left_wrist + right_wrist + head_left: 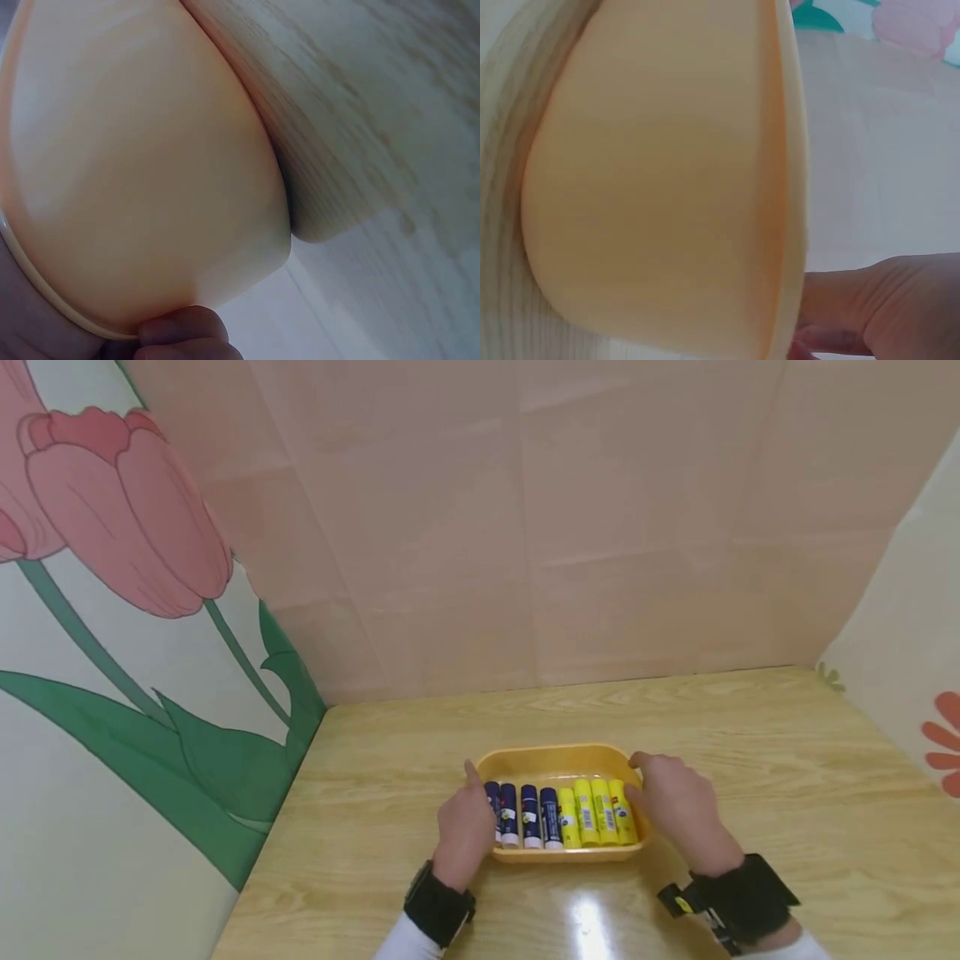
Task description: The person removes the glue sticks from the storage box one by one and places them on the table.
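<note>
A shallow yellow plastic tray [555, 763] is at the middle of the table, with a row of glue sticks lying in its near part. Several dark blue glue sticks [530, 817] with white ends fill the left half; several yellow glue sticks [585, 814] fill the right. My left hand [465, 822] grips the tray's left end, its fingertips [184, 326] against the outer wall in the left wrist view. At the opposite end, my right hand [682, 806] holds the rim. The tray's outer wall [660, 180] hides most of that hand's fingers in the right wrist view.
The wood-grain table [375, 777] meets a pinkish-brown covered wall [525, 527] at the back. A panel with painted tulips [112, 510] borders the left side, and a white panel with a red flower [947, 739] borders the right. Black bands encircle both wrists.
</note>
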Demonstrator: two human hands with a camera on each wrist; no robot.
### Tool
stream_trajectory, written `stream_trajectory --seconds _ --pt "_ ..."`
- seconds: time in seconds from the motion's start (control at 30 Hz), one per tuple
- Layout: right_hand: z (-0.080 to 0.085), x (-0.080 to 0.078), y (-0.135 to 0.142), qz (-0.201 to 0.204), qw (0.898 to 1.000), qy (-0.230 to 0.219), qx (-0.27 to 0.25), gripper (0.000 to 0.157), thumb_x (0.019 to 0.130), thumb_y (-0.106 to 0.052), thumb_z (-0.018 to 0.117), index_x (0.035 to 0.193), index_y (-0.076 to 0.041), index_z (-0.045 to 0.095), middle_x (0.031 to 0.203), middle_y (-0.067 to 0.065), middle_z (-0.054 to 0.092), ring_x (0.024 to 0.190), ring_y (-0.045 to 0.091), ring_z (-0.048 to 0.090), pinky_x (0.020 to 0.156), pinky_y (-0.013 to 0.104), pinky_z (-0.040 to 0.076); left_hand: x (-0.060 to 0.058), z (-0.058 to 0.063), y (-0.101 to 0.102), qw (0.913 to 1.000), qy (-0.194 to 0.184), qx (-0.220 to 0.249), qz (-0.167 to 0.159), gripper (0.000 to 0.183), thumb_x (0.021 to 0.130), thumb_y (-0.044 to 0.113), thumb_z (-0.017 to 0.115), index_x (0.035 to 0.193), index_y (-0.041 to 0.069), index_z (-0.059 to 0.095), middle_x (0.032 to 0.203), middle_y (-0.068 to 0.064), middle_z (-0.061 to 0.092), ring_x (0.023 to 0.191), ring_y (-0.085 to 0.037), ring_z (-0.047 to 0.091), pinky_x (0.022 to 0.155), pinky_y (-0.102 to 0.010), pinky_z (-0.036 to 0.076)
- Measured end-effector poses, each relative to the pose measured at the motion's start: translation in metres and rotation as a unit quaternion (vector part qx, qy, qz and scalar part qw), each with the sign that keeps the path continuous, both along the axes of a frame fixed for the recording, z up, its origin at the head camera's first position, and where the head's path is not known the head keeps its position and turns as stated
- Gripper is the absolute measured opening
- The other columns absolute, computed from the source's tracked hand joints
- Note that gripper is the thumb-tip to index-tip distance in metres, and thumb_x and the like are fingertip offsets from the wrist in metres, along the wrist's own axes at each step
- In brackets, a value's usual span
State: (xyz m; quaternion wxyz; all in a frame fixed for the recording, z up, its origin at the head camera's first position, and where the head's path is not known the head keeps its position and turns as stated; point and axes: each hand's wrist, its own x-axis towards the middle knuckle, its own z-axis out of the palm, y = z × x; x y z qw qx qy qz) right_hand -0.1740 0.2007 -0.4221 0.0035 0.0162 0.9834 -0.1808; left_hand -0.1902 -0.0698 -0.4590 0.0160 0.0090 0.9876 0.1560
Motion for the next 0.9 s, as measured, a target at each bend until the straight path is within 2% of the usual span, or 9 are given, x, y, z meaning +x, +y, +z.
stream_trajectory --seconds 0.1,0.23,0.33,0.57,0.7,0.9 --pt "-0.003 0.002 -0.009 0.011 1.0 0.002 0.019 0.037 0.087 -0.017 0.076 0.114 0.006 0.066 0.098 0.021 0.069 0.075 0.027 0.061 0.057 0.04 0.05 0.001 -0.003 -0.001 0.9999 -0.008 0.003 0.007 0.075 0.095 0.012 0.062 0.157 0.0 0.023 0.066 -0.007 0.053 0.055 -0.018 0.049 0.052 -0.03 0.045" --pt "-0.005 0.006 -0.018 0.009 1.0 0.004 0.03 0.025 0.086 -0.016 0.075 0.1 0.003 0.067 0.077 0.01 0.063 0.063 0.022 0.054 0.051 0.035 0.044 0.002 -0.005 -0.002 0.9999 -0.009 0.006 0.004 0.075 0.095 0.012 0.062 0.157 -0.001 0.022 0.065 -0.006 0.053 0.054 -0.018 0.049 0.05 -0.03 0.044" --pt "-0.004 0.009 -0.024 0.005 0.999 0.011 0.035 0.02 0.086 -0.015 0.074 0.093 0.002 0.066 0.07 0.006 0.057 0.059 0.02 0.05 0.049 0.033 0.04 0.001 -0.006 -0.001 1.0 -0.001 -0.002 -0.003 0.074 0.096 0.013 0.061 0.157 -0.002 0.022 0.066 -0.006 0.054 0.054 -0.017 0.049 0.05 -0.03 0.045" --pt "-0.006 0.011 -0.034 -0.007 0.999 0.004 0.037 0.02 0.088 -0.016 0.072 0.083 0.0 0.062 0.067 0.007 0.053 0.058 0.02 0.05 0.048 0.032 0.04 -0.002 -0.005 0.0 1.0 0.006 -0.004 0.0 0.071 0.098 0.014 0.058 0.157 -0.001 0.023 0.064 -0.006 0.052 0.053 -0.017 0.049 0.049 -0.03 0.044" --pt "-0.011 0.009 -0.034 -0.003 0.999 0.019 0.038 0.02 0.087 -0.012 0.069 0.074 -0.004 0.057 0.064 0.006 0.051 0.057 0.021 0.049 0.047 0.033 0.039 -0.003 -0.005 0.001 1.0 0.009 -0.002 0.001 0.07 0.097 0.013 0.058 0.156 -0.002 0.024 0.065 -0.007 0.054 0.053 -0.018 0.05 0.05 -0.031 0.045" --pt "-0.018 0.005 -0.034 0.003 0.998 0.033 0.05 0.012 0.084 -0.007 0.065 0.073 -0.003 0.06 0.064 0.008 0.053 0.058 0.022 0.05 0.047 0.037 0.042 -0.005 -0.006 0.002 0.9999 0.014 -0.002 0.0 0.072 0.096 0.013 0.059 0.156 -0.004 0.024 0.065 -0.007 0.055 0.054 -0.018 0.051 0.05 -0.031 0.046"
